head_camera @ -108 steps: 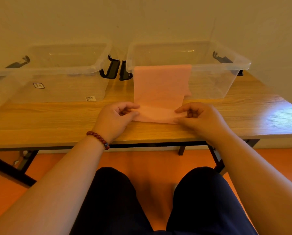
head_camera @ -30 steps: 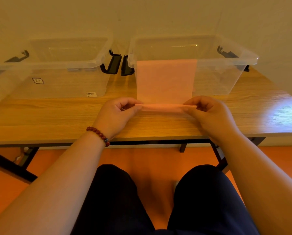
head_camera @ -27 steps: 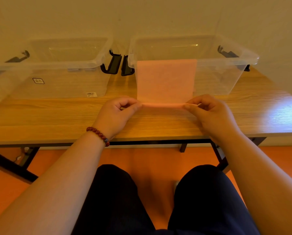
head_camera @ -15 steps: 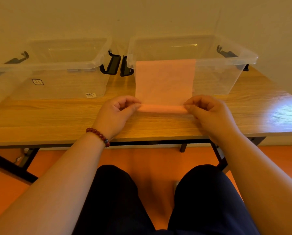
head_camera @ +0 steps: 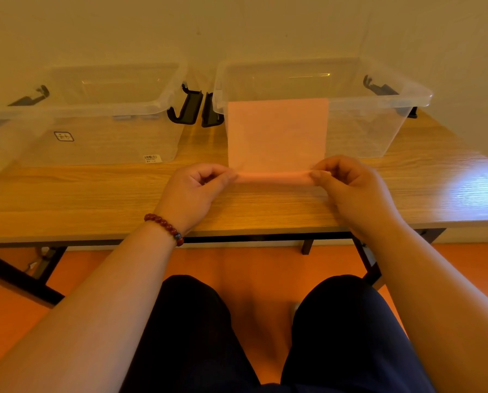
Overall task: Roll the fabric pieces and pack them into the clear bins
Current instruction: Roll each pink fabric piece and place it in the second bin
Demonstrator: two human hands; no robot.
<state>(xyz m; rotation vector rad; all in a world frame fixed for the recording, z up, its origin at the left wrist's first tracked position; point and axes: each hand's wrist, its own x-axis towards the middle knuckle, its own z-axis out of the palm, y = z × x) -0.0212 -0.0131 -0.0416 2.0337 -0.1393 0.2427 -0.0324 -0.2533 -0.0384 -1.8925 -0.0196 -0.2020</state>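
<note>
Two ends of the fabric's [head_camera: 276, 131] rolled edge are pinched on the table [head_camera: 95, 194] by the left hand [head_camera: 193, 191] and right hand [head_camera: 350, 191]; its far end is draped over the right bin [head_camera: 364, 131]. Both ends should be turned evenly, with the edges aligned.

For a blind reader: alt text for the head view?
The left hand and right hand pinch the rolled near edge of a pink cloth on a wooden table; its far end drapes over the right clear bin.

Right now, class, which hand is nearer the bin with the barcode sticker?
Left. The left hand pinches one end of the cloth roll, near the front corner of the sticker bin; the right hand pinches the other end, in front of the second bin.
</note>
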